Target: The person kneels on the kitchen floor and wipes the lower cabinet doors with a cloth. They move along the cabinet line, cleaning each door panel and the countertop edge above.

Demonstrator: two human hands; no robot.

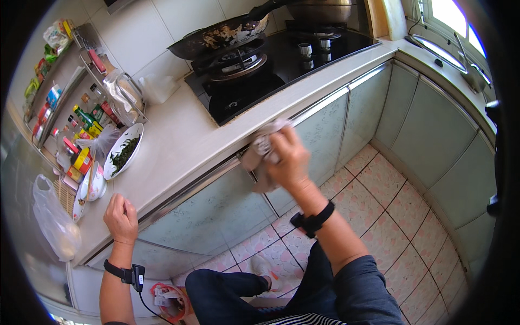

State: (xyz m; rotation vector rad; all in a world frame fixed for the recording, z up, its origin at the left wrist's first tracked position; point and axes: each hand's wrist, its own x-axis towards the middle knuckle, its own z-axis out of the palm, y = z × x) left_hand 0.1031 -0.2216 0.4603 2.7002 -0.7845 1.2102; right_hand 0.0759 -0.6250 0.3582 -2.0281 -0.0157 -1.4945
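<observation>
My right hand (289,156) grips a crumpled greyish cloth (260,152), pressed near the top of the frosted glass cabinet doors (211,205), just under the counter edge. Part of the cloth hangs down in front of a door seam, and its lower end is blurred. At the left, my left hand (122,219) is curled into a loose fist at the front edge of the pale countertop (174,154), with nothing visible in it. Close by it stand a floral bowl (94,183) with chopsticks laid across and a white dish (136,152) of dark chopped greens.
A black gas stove (284,69) carries a worn wok (219,38) and a metal pot (321,10). Sauce bottles (87,120) crowd a rack at the left, beside a hanging plastic bag (55,219). A red-rimmed waste bin (172,302) stands on the floor. A glass lid (438,53) lies at the right.
</observation>
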